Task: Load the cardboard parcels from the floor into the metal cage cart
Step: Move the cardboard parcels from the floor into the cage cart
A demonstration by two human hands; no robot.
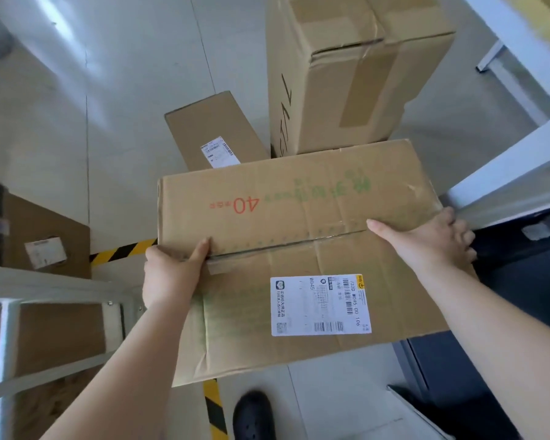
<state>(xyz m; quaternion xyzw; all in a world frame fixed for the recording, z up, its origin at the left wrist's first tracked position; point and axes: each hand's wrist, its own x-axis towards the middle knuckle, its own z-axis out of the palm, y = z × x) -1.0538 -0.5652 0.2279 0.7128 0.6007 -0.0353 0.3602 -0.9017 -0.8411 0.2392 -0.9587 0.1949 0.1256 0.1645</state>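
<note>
I hold a wide flat cardboard parcel [286, 217] off the floor in front of me; it bears a red "40", faded green print and a white shipping label. My left hand [172, 271] grips its left edge and my right hand [432, 239] grips its right edge. The metal cage cart [7, 315] shows at lower left, its silver bars framing brown cardboard inside. Beyond the held parcel, a tall taped box [350, 74] stands on the floor, and a smaller labelled box [213, 131] lies beside it.
Another labelled carton [42, 239] sits at the left behind the cart. Yellow-black hazard tape [121, 250] runs across the pale floor. A white metal frame [515, 173] stands at the right, dark shelving [521, 281] below it. My black shoe [253, 414] is at the bottom.
</note>
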